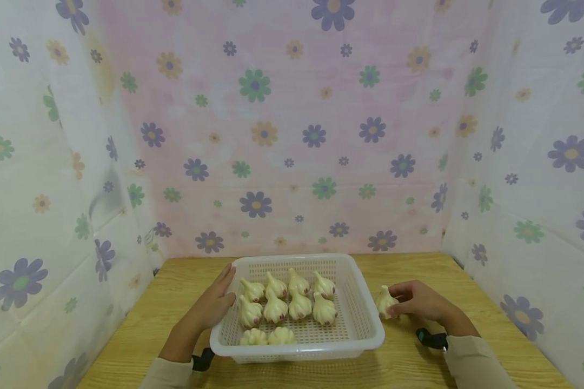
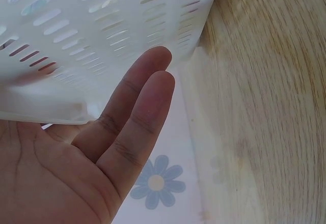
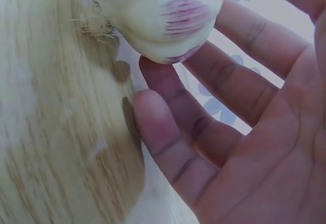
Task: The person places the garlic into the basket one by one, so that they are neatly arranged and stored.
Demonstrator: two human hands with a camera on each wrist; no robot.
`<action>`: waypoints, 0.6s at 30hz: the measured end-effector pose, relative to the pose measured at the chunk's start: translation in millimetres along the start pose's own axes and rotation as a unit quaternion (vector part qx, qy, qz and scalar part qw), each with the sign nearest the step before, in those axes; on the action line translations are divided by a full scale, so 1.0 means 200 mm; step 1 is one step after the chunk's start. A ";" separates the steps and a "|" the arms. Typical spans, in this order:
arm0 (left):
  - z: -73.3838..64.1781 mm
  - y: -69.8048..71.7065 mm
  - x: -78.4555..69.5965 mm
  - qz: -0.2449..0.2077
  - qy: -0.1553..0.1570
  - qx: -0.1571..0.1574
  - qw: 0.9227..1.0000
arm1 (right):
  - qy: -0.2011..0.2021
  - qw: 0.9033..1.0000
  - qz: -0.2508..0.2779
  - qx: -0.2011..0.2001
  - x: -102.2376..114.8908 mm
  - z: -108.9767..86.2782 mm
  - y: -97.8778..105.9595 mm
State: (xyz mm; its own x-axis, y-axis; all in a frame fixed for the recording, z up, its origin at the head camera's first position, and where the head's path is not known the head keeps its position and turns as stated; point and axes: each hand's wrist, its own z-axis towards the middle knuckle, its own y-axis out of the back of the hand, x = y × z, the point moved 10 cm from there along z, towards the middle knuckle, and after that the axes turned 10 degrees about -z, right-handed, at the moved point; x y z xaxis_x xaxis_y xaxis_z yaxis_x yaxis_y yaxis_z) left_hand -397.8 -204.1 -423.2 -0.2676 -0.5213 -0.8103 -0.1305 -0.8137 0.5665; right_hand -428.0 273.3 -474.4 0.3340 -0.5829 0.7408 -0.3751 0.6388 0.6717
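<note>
A white perforated plastic basket (image 1: 299, 354) stands on the table with several garlic bulbs (image 1: 275, 308) in it. Most of these have upright stems, in two rows; two stemless-looking bulbs (image 1: 267, 337) sit by the front wall. My left hand (image 1: 213, 303) holds the basket's left rim, thumb over it, with fairly straight fingers (image 2: 147, 117) along the outer wall. Right of the basket, my right hand (image 1: 420, 300) grips another garlic bulb (image 1: 385, 302), its neck pointing up. In the right wrist view, its purple-streaked side and roots show close over the wood; the lower fingers are spread loosely.
The wooden table (image 1: 185, 275) reaches back to a flowered cloth (image 1: 282, 151) that hangs behind and on both sides. A dark wrist strap (image 1: 430, 339) shows at the right wrist, another strap (image 1: 203, 359) at the left.
</note>
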 end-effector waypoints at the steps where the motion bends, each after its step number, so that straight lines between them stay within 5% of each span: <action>1: 0.00 0.00 0.00 0.000 0.000 0.000 1.000 | -0.005 1.000 -0.002 -0.005 -0.01 0.00 0.01; 18: 0.00 0.00 0.00 -0.001 0.002 -0.001 1.000 | 0.038 0.996 -0.025 -0.073 0.12 0.01 0.10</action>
State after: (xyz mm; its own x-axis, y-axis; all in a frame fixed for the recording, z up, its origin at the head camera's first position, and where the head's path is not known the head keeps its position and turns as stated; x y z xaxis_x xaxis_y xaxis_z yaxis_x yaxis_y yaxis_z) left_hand -398.4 -205.0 -423.4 -0.2635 -0.5211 -0.8118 -0.1285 -0.8151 0.5649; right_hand -429.2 270.4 -443.5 0.4148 -0.5795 0.7015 -0.2287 0.6798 0.6968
